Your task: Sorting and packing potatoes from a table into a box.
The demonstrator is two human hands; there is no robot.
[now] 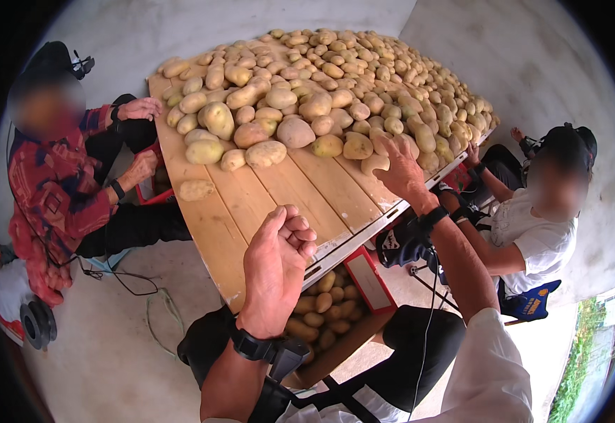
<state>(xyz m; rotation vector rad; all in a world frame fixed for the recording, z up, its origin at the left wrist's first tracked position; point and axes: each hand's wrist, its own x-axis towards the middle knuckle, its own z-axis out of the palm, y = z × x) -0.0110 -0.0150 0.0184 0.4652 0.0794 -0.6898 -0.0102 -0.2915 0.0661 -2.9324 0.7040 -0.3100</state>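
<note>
A large heap of potatoes (pixel 315 106) covers much of a slatted wooden table (pixel 297 185). My right hand (pixel 403 168) reaches to the heap's near right side, fingers spread around a pale potato (pixel 375 163); a firm grip on it is not visible. Over the near edge of the table hovers my left hand (pixel 278 264), its fingers loosely curled and nothing seen in it. Below that edge, between my knees, a cardboard box (pixel 334 351) with a red and white flap (pixel 369 280) holds several potatoes. One single potato (pixel 197 190) lies apart near the table's left edge.
A person in a patterned red shirt (pixel 59 180) sits at the left, one hand by a red box (pixel 154 196). Another person in a white T-shirt (pixel 532 238) sits at the right, a hand at the heap. Cables (pixel 122 280) trail on the left floor.
</note>
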